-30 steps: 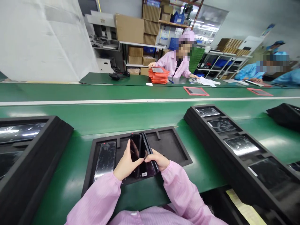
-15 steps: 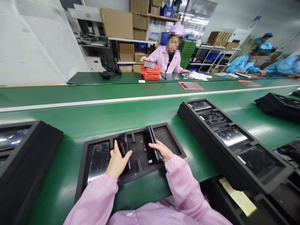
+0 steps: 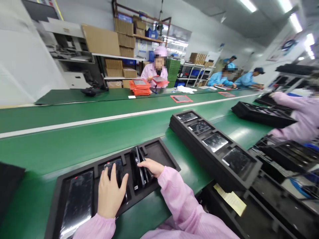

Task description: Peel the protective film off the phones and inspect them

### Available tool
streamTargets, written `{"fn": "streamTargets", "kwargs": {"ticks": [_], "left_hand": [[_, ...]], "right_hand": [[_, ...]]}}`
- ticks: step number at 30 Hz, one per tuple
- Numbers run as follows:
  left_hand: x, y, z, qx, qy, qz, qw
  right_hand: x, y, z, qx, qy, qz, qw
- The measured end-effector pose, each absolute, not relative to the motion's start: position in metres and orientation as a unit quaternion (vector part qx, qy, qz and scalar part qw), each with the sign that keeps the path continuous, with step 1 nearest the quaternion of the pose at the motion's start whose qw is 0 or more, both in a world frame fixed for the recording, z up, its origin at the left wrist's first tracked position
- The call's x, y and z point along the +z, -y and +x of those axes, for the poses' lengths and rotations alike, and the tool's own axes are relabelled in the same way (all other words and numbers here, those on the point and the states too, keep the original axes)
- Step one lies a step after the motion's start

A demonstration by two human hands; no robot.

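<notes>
A black foam tray [image 3: 163, 151] with rectangular compartments lies in front of me on the green table. My left hand [image 3: 111, 191] is spread, its fingertips over a glossy black phone screen [image 3: 119, 165] in the second compartment; the hand covers much of that screen. Another phone screen [image 3: 78, 196], with a small red mark at its top, lies flat in the leftmost compartment. My right hand [image 3: 152, 167] is closed on a few phone screens [image 3: 139, 169] standing on edge, tilted, over the third compartment. Their exact count cannot be made out.
Stacked foam trays [image 3: 211, 156] bearing screens stand to the right, a yellow paper [image 3: 231, 200] below them. More dark foam [image 3: 10, 189] is at the left edge. Across the table, a person in pink handles orange-edged sheets [image 3: 140, 88]. Another person's pink sleeve [image 3: 286, 132] is far right.
The view has swung right. My left hand has opened from around the tilted screen, which now sits lower in its compartment. My right hand keeps its hold, the screens leaning and fanned apart more.
</notes>
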State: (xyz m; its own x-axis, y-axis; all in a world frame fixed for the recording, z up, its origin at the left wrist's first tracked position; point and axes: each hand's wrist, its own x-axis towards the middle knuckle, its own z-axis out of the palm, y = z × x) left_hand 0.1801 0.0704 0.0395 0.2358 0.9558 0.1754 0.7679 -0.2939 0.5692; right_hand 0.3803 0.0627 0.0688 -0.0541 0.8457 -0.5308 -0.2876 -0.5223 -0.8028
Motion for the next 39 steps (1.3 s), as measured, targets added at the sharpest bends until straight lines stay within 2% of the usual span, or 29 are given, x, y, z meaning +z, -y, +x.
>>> {"fn": "streamTargets", "kwargs": {"ticks": [4, 8, 14, 20, 26, 29, 33, 39], "left_hand": [[0.038, -0.077, 0.201, 0.270, -0.507, 0.702, 0.420], [0.041, -0.089, 0.216, 0.277, -0.510, 0.609, 0.540], [0.054, -0.098, 0.223, 0.266, -0.523, 0.601, 0.543], [0.064, -0.097, 0.225, 0.277, -0.509, 0.607, 0.543], [0.063, -0.098, 0.225, 0.248, -0.525, 0.647, 0.495], [0.074, -0.094, 0.233, 0.193, -0.554, 0.686, 0.431], [0.089, -0.087, 0.251, 0.102, -0.587, 0.754, 0.277], [0.086, -0.089, 0.262, 0.047, -0.580, 0.804, 0.124]], "right_hand": [[0.072, -0.056, 0.372, 0.677, 0.291, -0.524, 0.427], [0.075, -0.050, 0.369, 0.684, 0.321, -0.503, 0.420], [0.076, -0.048, 0.373, 0.665, 0.353, -0.516, 0.410], [0.076, -0.049, 0.387, 0.655, 0.323, -0.525, 0.436], [0.077, -0.036, 0.443, 0.563, 0.276, -0.574, 0.527], [0.075, -0.030, 0.473, 0.520, 0.289, -0.621, 0.511], [0.064, -0.032, 0.481, 0.458, 0.318, -0.679, 0.478], [0.052, -0.033, 0.463, 0.333, 0.336, -0.743, 0.474]]}}
